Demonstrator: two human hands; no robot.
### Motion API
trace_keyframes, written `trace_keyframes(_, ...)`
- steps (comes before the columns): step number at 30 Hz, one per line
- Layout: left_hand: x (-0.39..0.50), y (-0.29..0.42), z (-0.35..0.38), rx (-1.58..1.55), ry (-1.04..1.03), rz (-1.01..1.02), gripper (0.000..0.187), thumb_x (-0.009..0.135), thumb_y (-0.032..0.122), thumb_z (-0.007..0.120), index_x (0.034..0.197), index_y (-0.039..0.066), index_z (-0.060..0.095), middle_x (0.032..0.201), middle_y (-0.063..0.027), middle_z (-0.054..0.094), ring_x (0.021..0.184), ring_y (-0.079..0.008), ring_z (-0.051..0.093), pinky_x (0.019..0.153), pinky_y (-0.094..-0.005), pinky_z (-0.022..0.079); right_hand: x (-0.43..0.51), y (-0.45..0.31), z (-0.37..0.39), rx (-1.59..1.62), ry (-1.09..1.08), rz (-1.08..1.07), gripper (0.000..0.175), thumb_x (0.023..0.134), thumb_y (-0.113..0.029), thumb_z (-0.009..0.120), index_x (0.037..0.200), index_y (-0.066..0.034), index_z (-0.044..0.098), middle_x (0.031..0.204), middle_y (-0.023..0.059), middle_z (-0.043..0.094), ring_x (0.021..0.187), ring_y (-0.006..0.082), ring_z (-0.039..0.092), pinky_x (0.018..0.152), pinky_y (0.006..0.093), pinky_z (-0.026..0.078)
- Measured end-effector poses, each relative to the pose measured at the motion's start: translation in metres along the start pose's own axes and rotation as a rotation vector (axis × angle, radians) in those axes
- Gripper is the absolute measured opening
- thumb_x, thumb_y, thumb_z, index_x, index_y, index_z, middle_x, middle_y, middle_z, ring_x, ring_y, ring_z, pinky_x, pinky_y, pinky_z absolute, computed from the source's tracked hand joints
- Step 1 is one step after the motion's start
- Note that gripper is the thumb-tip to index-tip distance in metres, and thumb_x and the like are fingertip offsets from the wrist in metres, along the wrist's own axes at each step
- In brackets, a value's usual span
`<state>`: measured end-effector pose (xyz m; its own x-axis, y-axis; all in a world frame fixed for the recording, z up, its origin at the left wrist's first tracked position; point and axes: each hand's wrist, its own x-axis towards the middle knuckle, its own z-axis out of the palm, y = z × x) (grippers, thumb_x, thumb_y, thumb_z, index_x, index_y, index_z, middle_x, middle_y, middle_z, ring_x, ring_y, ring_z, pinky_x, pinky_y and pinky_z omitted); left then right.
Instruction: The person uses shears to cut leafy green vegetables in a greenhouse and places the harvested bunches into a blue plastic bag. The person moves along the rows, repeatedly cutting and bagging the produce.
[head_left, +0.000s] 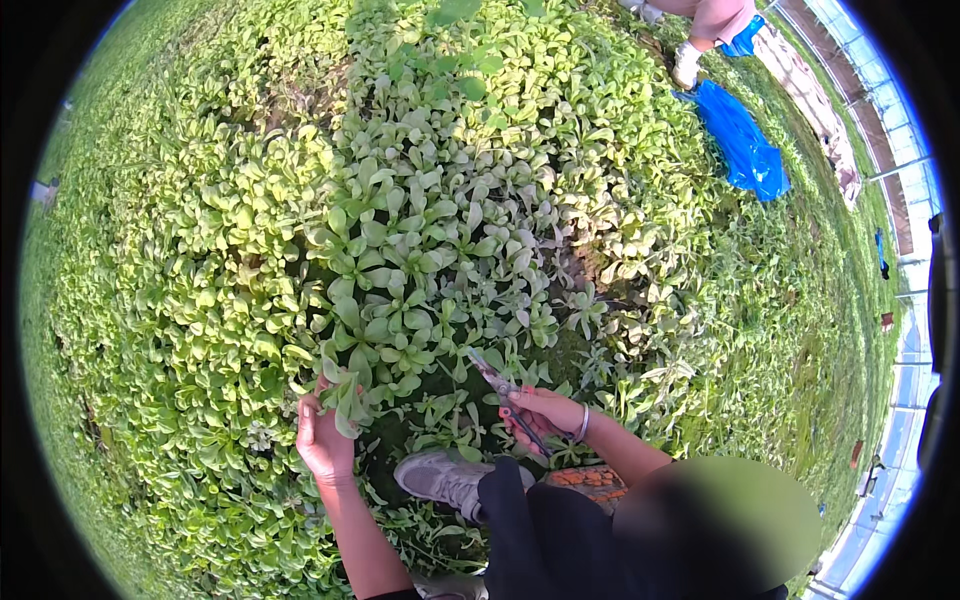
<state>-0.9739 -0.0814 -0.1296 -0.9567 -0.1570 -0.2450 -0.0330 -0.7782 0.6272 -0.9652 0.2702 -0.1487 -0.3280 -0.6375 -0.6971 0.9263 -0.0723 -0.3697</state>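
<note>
My left hand (328, 439) is at the lower left among low leafy green plants (397, 285). A leafy plant (347, 403) lies against its fingers and palm; part of the fingers is hidden behind its leaves. To the right, my right hand (541, 418) is closed round the handles of a pair of garden shears (501, 386), whose blades point up and left, towards the plants. A bangle circles my right wrist. Dark soil and cut or low leaves show between the two hands, just above my shoe.
My grey shoe (442, 480) rests among the plants, beside an orange patterned object (589, 478). A blue plastic bag (739, 142) lies at the upper right, near another person's gloved hand (686, 66). Greenhouse framing (900, 172) curves along the right edge.
</note>
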Motion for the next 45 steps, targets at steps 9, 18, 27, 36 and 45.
trace_keyframes(9,0.038,0.003,0.024,0.37,0.075,-0.322,0.013,0.088,0.013,0.062,0.081,0.006,0.054,0.075,-0.004,0.06,0.059,-0.0119,0.051,0.049,-0.0224,0.039,0.043,-0.031,0.039,-0.271,0.055,0.138,0.059,0.093,-0.064,0.043,0.094,-0.0071,0.057,0.064,0.0088,0.061,0.047,0.0178,0.061,0.045,0.0299,0.052)
trace_keyframes(18,0.038,-0.068,0.034,1.828,-0.037,0.186,0.041,0.074,0.02,0.073,0.112,0.007,0.061,0.095,-0.0167,0.064,0.085,-0.0368,0.063,0.074,-0.0436,0.05,0.093,-0.028,0.027,-0.218,-0.067,0.264,0.058,0.094,-0.064,0.04,0.106,-0.0093,0.056,0.072,0.0104,0.063,0.06,0.0227,0.066,0.057,0.0368,0.057)
trace_keyframes(27,0.049,-0.061,0.004,1.565,0.009,0.216,0.025,0.074,0.009,0.071,0.096,0.0,0.064,0.092,-0.0139,0.062,0.077,-0.031,0.061,0.07,-0.0391,0.049,0.113,-0.027,0.048,-0.247,0.074,0.089,0.052,0.092,-0.06,0.05,0.089,-0.0086,0.056,0.058,0.0014,0.052,0.04,0.0125,0.052,0.038,0.0256,0.044)
trace_keyframes(36,0.073,-0.043,0.074,1.667,-0.037,-0.024,0.051,0.072,0.02,0.071,0.117,0.006,0.053,0.085,-0.0183,0.065,0.079,-0.0373,0.063,0.072,-0.0435,0.051,0.115,-0.044,0.015,-0.014,-0.048,0.121,0.06,0.09,-0.067,0.046,0.1,-0.0077,0.054,0.077,0.0135,0.065,0.067,0.0274,0.069,0.059,0.0388,0.058)
trace_keyframes(45,0.091,-0.061,0.035,1.696,0.016,0.236,0.024,0.078,0.016,0.073,0.097,0.003,0.067,0.092,-0.0127,0.067,0.079,-0.0261,0.064,0.072,-0.0355,0.051,0.13,-0.06,0.027,-0.187,0.105,0.044,0.053,0.091,-0.062,0.05,0.09,-0.0088,0.053,0.06,0.0043,0.055,0.045,0.0156,0.055,0.042,0.0281,0.046)
